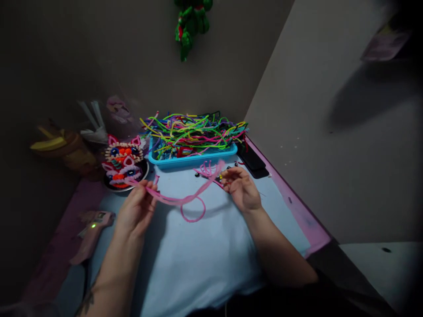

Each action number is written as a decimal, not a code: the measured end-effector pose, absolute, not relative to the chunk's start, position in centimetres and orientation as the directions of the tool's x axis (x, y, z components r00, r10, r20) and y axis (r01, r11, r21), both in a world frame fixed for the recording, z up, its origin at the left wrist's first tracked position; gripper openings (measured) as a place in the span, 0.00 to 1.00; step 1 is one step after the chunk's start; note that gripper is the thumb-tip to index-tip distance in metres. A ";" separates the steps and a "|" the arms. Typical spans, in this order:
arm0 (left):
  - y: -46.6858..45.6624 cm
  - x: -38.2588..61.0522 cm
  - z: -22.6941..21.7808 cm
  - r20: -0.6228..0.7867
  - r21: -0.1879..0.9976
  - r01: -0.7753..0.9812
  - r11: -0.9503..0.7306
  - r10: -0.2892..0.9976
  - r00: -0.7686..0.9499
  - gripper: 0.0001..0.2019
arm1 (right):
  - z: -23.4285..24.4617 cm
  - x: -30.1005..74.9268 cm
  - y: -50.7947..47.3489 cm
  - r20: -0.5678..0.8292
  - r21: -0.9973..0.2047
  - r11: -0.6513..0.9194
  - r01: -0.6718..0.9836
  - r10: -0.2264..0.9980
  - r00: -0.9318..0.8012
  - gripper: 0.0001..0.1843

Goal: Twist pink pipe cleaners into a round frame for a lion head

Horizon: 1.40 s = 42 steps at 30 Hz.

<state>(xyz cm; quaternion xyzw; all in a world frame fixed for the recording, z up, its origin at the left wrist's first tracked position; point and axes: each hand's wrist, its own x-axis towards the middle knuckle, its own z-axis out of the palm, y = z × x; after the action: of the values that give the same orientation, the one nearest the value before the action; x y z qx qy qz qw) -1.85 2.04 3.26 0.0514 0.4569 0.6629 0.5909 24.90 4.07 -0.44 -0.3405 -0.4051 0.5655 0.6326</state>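
Stems of pink chenille (185,200) were pinched at both ends, left hand (135,209) & right hand (241,189) held apart so a loop sagged; tray (194,161) set w/in reach.

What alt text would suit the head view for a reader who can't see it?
The left hand and right hand hold pink pipe cleaners stretched between them over a pale blue table. Behind, a blue tray is heaped with coloured pipe cleaners; a pipe-cleaner figure sits on a plate at the left.
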 end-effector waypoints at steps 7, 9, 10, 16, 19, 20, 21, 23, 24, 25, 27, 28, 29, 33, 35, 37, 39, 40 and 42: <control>1.0 -0.1 2.3 -0.495 0.746 -0.527 0.407 0.868 -0.030 0.07 | -1.9 21.7 2.3 -0.080 -0.964 -0.187 -0.190 0.883 -0.463 0.27; 1.1 -0.1 2.3 -0.485 0.762 -0.523 0.382 0.872 -0.070 0.06 | -2.2 21.1 1.8 -0.118 -0.937 -0.272 -0.218 0.837 -0.535 0.28; 1.1 -0.2 2.3 -0.475 0.771 -0.531 0.352 0.873 -0.110 0.06 | -2.3 21.0 1.7 -0.123 -0.924 -0.289 -0.249 0.844 -0.523 0.26; 1.8 -1.1 2.7 -0.423 0.792 -0.587 0.169 0.846 -0.326 0.10 | -2.1 21.2 2.4 -0.136 -0.893 -0.246 -0.376 0.945 -0.297 0.14; 1.9 -1.4 2.7 -0.420 0.791 -0.593 0.149 0.838 -0.350 0.11 | -2.2 21.1 2.7 -0.135 -0.886 -0.203 -0.418 0.973 -0.186 0.12; 1.9 -1.4 2.6 -0.418 0.792 -0.593 0.147 0.838 -0.350 0.11 | -2.2 21.1 2.8 -0.135 -0.886 -0.188 -0.423 0.979 -0.153 0.12; 1.9 -1.4 2.6 -0.412 0.794 -0.590 0.145 0.842 -0.348 0.11 | -2.2 21.0 2.8 -0.134 -0.888 -0.174 -0.426 0.983 -0.122 0.12; 1.7 -1.3 2.5 -0.382 0.803 -0.580 0.134 0.864 -0.329 0.07 | -2.2 20.9 2.9 -0.131 -0.888 -0.148 -0.436 0.989 -0.068 0.12; 1.6 -1.2 2.4 -0.358 0.809 -0.573 0.132 0.883 -0.303 0.05 | -2.1 20.9 2.9 -0.133 -0.885 -0.140 -0.444 0.990 -0.047 0.12; 1.4 -1.0 2.3 -0.335 0.814 -0.565 0.136 0.904 -0.265 0.08 | -2.1 20.9 2.9 -0.135 -0.881 -0.134 -0.454 0.990 -0.030 0.13; 1.0 -0.5 2.0 -0.325 0.817 -0.542 0.196 0.934 -0.151 0.20 | -2.0 20.8 2.9 -0.138 -0.871 -0.132 -0.473 0.990 -0.023 0.13; 0.7 -0.1 1.7 -0.346 0.813 -0.523 0.255 0.935 -0.082 0.24 | -2.0 20.7 2.8 -0.135 -0.867 -0.132 -0.481 0.990 -0.030 0.14; 0.5 0.3 1.5 -0.372 0.808 -0.497 0.315 0.928 -0.015 0.25 | -1.9 20.7 2.8 -0.129 -0.864 -0.133 -0.487 0.991 -0.041 0.14; -0.4 2.3 0.2 -0.386 0.821 -0.391 0.417 0.909 0.160 0.19 | -2.0 20.0 2.2 -0.085 -0.862 -0.134 -0.488 0.989 -0.121 0.14; -0.7 3.2 -0.3 -0.349 0.831 -0.415 0.369 0.928 0.127 0.19 | -2.1 19.5 1.8 -0.066 -0.866 -0.140 -0.480 0.984 -0.168 0.13; -0.9 3.8 -0.6 -0.340 0.830 -0.442 0.340 0.937 0.081 0.19 | -2.4 19.0 1.5 -0.052 -0.868 -0.142 -0.477 0.979 -0.197 0.13; -1.0 4.2 -0.7 -0.333 0.836 -0.452 0.311 0.942 0.032 0.19 | -2.6 18.6 1.3 -0.047 -0.867 -0.147 -0.477 0.976 -0.214 0.13; -1.0 4.3 -0.7 -0.329 0.841 -0.452 0.297 0.944 0.008 0.19 | -2.8 18.5 1.2 -0.049 -0.866 -0.152 -0.477 0.974 -0.221 0.13; -1.0 4.3 -0.8 -0.318 0.855 -0.442 0.272 0.948 -0.031 0.18 | -3.0 18.3 1.2 -0.065 -0.863 -0.177 -0.473 0.968 -0.243 0.14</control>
<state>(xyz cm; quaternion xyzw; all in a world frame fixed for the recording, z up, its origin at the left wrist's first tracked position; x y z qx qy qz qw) 4.33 -0.97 -0.78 0.2677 0.4725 0.5405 0.6426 18.32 1.20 -3.01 -0.3289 -0.3759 0.6930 0.5199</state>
